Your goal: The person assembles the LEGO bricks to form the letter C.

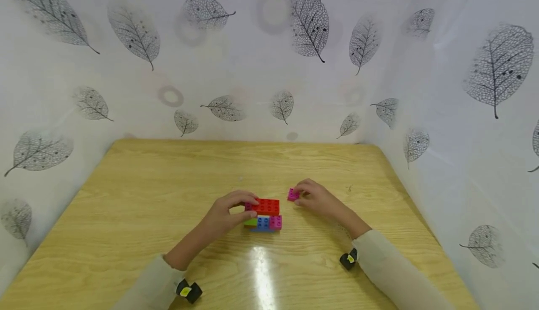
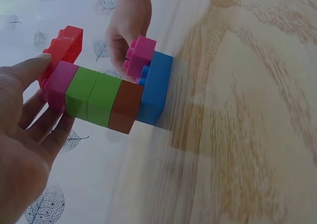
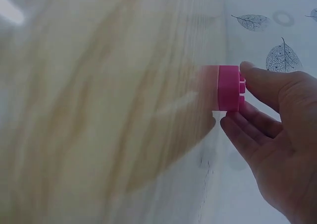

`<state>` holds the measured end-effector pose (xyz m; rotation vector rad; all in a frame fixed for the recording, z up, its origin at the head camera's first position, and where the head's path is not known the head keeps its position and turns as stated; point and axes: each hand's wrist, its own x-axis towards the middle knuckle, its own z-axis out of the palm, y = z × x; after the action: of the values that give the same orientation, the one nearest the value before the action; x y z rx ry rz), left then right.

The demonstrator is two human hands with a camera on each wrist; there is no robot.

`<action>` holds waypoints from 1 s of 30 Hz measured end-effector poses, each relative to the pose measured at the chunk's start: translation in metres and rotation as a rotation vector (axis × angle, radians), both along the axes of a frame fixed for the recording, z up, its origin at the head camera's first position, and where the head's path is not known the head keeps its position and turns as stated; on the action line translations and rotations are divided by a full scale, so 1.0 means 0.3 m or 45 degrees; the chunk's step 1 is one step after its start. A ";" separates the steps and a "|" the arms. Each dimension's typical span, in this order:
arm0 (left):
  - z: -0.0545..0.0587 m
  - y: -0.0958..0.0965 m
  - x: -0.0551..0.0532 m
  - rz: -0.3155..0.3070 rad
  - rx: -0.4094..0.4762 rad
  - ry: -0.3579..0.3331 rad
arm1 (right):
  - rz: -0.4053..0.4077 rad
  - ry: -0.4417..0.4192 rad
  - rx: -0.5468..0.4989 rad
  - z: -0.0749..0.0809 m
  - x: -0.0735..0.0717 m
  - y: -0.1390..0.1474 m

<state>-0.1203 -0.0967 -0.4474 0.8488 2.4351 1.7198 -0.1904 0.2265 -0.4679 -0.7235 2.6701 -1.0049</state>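
Note:
My left hand (image 1: 229, 211) grips the top of a toy brick stack, thumb against the long red brick (image 2: 72, 40) and fingers by the pink brick (image 2: 63, 87) under it. Lower in this column come two green bricks (image 2: 91, 96) and a brown brick (image 2: 125, 107), on a long blue brick (image 2: 159, 80) that rests on the table. A second pink brick (image 2: 142, 55) sits on the blue one, beside the column. To the right of the stack, my right hand (image 1: 317, 200) pinches a small separate pink brick (image 3: 229, 87), its studs facing up, at the table surface.
The wooden table (image 1: 160, 174) extends around both hands. White cloth (image 1: 244, 66) with a grey leaf print rises behind it and along its sides. A dark wrist device (image 1: 189, 291) hangs by the left sleeve, another (image 1: 348, 259) by the right.

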 end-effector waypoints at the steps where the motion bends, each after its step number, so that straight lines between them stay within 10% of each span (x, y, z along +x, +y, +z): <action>1: 0.001 0.001 0.001 0.003 0.004 -0.010 | 0.000 -0.007 0.004 -0.001 -0.003 -0.005; 30: -0.012 0.004 0.000 0.006 0.020 -0.018 | -0.012 0.113 -0.031 0.001 -0.015 -0.055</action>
<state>-0.1203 -0.0956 -0.4511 0.8308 2.4196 1.7426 -0.1950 0.2101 -0.4675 -0.7787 2.7433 -1.0331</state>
